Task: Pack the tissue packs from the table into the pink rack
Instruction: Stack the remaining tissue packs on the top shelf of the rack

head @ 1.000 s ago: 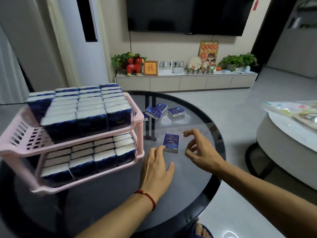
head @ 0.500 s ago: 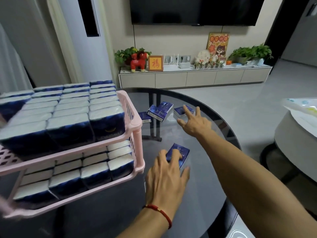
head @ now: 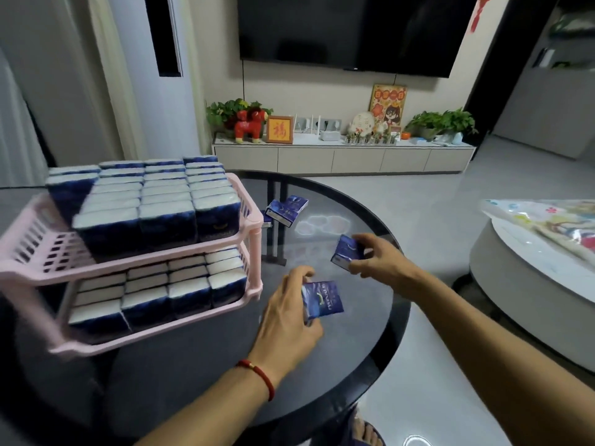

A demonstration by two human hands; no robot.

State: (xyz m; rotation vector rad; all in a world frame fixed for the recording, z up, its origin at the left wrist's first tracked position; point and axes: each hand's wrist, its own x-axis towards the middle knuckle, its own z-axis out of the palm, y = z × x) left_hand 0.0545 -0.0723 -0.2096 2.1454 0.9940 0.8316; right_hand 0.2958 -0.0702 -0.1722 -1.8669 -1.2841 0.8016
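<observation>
With both tiers of the two-level pink plastic rack (head: 251, 220) nearly full, each hand's fingers hold one dark-blue tissue pack, left (head: 289, 320) and right (head: 376, 262), while a few packs (head: 287, 209) remain on the round dark glass desk (head: 370, 317).

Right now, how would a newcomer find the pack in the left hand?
Start at the pink rack on the round table. Right of its lower tier, the left hand holds a pack. It is the nearest pack, beside a red-corded wrist.
</observation>
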